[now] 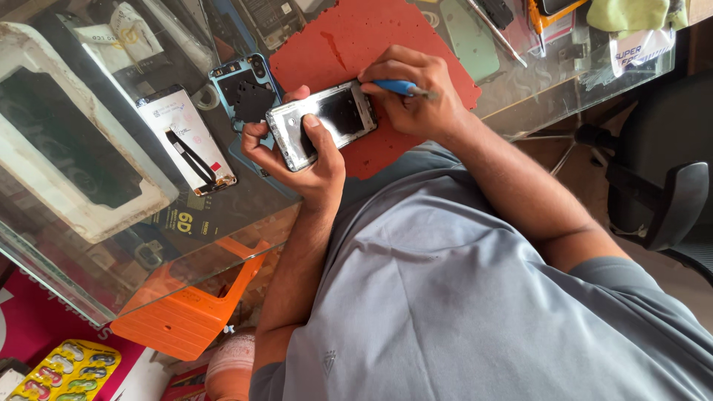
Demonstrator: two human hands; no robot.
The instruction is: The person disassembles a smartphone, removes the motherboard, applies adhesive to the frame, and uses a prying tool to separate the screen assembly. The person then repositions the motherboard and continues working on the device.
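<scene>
Glass table [223,223] held a phone repair in progress.
Nearest, an orange stand [189,308] sat under the glass, partly hidden, beside a yellow blister card [67,370] cut off by the edge. Above the red mat [356,37], the left hand [297,152] gripped one opened phone [323,122], thumb across it. The right hand [412,93] was closed on a blue screwdriver [405,88], its tip hidden. Beyond lay one white screen panel [189,141] and one blue back cover [249,93]; farther clutter was hard to make out.
</scene>
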